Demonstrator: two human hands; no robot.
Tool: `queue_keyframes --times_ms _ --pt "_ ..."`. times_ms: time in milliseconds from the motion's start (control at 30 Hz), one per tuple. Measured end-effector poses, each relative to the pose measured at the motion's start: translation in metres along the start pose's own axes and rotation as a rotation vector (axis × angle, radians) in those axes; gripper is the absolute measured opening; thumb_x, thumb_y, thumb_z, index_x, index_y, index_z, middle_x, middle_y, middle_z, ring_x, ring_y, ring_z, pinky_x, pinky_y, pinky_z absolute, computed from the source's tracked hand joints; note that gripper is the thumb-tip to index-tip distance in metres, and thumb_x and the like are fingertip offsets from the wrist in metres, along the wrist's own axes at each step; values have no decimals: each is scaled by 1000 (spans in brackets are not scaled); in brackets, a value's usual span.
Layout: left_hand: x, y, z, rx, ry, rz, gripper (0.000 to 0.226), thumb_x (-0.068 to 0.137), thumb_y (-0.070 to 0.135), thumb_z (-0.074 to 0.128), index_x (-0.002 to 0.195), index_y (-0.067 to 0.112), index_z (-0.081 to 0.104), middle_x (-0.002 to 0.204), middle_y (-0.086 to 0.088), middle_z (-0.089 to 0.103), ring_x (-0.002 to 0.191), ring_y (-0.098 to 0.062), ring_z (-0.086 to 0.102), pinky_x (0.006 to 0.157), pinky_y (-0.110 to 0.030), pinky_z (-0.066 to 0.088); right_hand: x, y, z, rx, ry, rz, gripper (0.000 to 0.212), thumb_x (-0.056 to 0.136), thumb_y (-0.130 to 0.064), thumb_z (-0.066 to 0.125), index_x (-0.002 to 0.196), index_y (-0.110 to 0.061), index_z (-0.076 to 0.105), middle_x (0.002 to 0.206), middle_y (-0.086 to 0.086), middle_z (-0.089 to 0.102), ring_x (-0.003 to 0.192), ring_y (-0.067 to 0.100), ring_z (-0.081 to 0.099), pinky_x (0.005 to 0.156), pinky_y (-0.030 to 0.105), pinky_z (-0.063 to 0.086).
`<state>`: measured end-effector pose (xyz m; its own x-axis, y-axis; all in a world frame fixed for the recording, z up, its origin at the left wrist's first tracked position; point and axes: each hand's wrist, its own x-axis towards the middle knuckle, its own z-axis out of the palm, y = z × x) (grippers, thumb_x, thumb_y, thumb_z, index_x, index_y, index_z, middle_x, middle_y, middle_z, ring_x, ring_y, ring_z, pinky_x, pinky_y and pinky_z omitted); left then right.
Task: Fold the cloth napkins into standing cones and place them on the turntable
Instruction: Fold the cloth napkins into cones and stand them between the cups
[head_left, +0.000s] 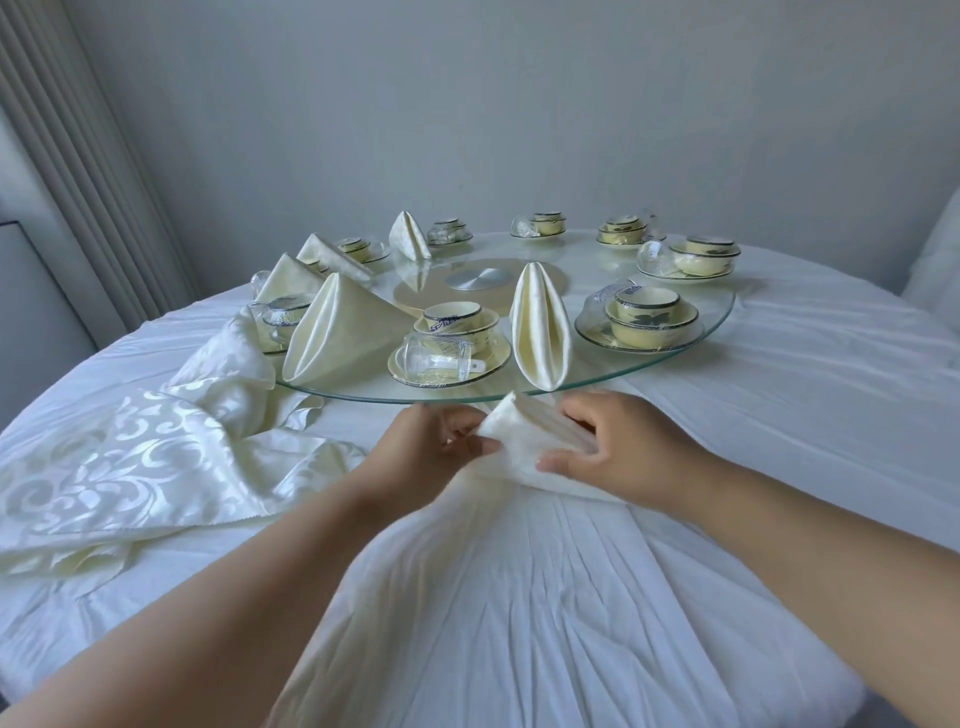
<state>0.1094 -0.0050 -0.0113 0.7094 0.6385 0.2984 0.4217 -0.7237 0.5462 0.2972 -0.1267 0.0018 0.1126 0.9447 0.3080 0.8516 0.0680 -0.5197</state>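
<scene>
Here, just below the centre of the frame, both of your hands work one cream napkin (524, 441) lying on the white tablecloth (779, 374), right at the near edge of the glass turntable (719, 325). Your left hand (421, 452) pinches the napkin's folded corner between curled fingertips, while your right hand (618, 447) curls over its other side, thumb and fingers grasping the layered folds. The rest of that cloth trails toward the bottom of the frame between your forearms.

On the turntable, a tall folded cone (540, 332) stands upright at centre, just above your hands. A wider cone (337, 332) leans at centre left, and three more folded napkins sit further up and left around the rim, the farthest (409, 235) upright near the top of the glass. Wrapped sets of yellow bowls and plates (647, 317) ring the turntable, one (452, 338) between the two nearest cones.

At lower left, a heap of unfolded patterned napkins (130, 467) lies crumpled on the tablecloth, touching the turntable's left edge.
</scene>
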Motion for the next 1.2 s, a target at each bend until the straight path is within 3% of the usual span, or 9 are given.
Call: queue_keyframes --times_ms 100,167,233,333,400,467,667,900,1200 --pt "12 9 -7 -124 -11 2 36 84 42 62 85 6 68 78 -8 68 67 -3 51 67 -26 41 -1 3 -11 102 105 17 30 80 -31 73 69 -8 57 58 -3 44 54 8 37 53 28 27" --pt "18 14 -2 -269 26 -57 22 90 36 59 97 19 71 97 2 73 86 1 60 84 -22 46 -4 5 -23 122 189 50 29 80 -28 73 67 -7 57 57 -3 45 54 9 37 53 30 29" --pt "25 17 5 -342 76 -165 37 88 33 48 117 21 66 117 1 68 110 -7 58 103 -31 42 -10 8 -39 122 280 78 25 79 -24 74 69 -5 61 57 6 52 56 13 42 54 33 35" --pt "32 22 15 -173 10 -247 46 91 10 36 133 16 55 108 5 64 100 -16 56 93 -27 42 -19 15 -62 47 383 125 24 78 -25 74 74 -4 65 67 19 61 58 22 48 56 34 39" --pt "39 27 20 -14 -75 -235 53 92 6 33 142 19 45 134 3 55 121 -16 49 104 -26 37 -22 20 -68 44 423 156 26 79 -26 73 72 -4 63 61 15 56 57 24 47 55 32 35" --pt "46 29 25 166 -142 -231 57 93 12 32 149 21 33 155 7 30 142 -14 27 115 -29 24 -24 23 -69 41 439 181 31 80 -26 73 68 -2 57 56 5 45 54 19 38 53 31 28" --pt "46 28 32 484 -153 -250 61 90 18 31 150 29 24 155 21 20 138 -12 32 99 -30 35 -19 25 -62 102 471 203 36 80 -27 73 69 3 55 57 4 42 54 17 36 54 30 27" --pt "38 20 30 523 -100 -287 60 91 21 30 150 29 23 155 23 18 134 -13 38 94 -30 38 -17 18 -58 155 493 176 36 80 -29 72 76 5 59 61 7 47 58 17 40 55 30 30" --pt "25 -4 1 558 -63 -402 58 91 21 31 149 31 29 155 23 21 137 -11 35 97 -29 36 -20 5 -59 214 530 168 39 79 -27 72 61 -3 48 54 -2 37 55 16 34 54 30 26"
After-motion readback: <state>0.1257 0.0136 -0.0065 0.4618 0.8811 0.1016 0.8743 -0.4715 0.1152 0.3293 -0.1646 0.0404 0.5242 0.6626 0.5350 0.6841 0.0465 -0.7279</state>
